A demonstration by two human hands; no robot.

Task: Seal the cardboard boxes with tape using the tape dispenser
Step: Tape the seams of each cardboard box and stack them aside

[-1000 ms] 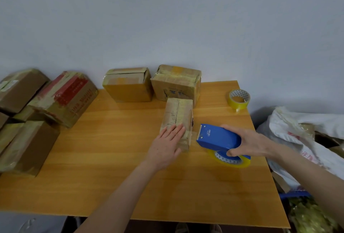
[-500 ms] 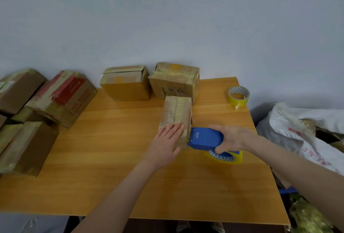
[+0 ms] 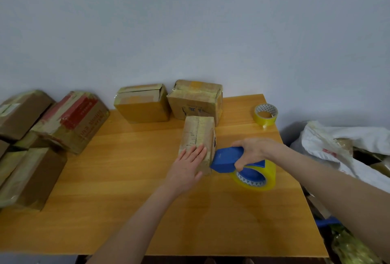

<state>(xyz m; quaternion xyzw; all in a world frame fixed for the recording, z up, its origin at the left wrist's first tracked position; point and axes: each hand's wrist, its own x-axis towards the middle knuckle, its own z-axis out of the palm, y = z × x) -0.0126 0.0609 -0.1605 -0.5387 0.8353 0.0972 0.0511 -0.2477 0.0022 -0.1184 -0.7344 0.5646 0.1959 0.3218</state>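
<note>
Left hand [image 3: 187,166]: pressing flat, fingers straight, on box [image 3: 197,137] top.
Right hand [image 3: 252,151]: gripping tape dispenser [image 3: 228,159] against box's right side.
Box axis: pointing away.

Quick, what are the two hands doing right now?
Left hand: open, flat on the small box.
Right hand: closed around the blue tape dispenser.

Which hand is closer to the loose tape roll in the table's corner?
Right. The right hand, gripping the dispenser, is just on the near side of the roll. The left hand lies flat on the box, farther off to the left.
</note>
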